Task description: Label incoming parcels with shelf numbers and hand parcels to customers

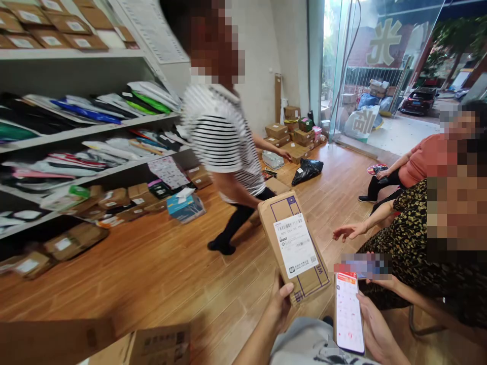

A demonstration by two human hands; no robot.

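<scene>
My left hand (280,300) grips the lower end of a cardboard box (293,248), its thumb pressed on the front edge. The box is held tilted in mid-air, with purple printing and a white shipping label (297,247) facing me. In my right hand (373,324) is a smartphone (348,317), upright, its lit screen showing a mostly white page with a red top. The phone is to the right of the box, apart from it, above my lap. The fingers behind the box and the phone are partly hidden.
Shelves (91,129) of parcels line the left wall. A person in a striped shirt (218,137) stands ahead. People sit on the right, one in a patterned dress (409,218) with a hand stretched out. Cartons (299,137) lie by the glass door; another carton (160,344) is at lower left.
</scene>
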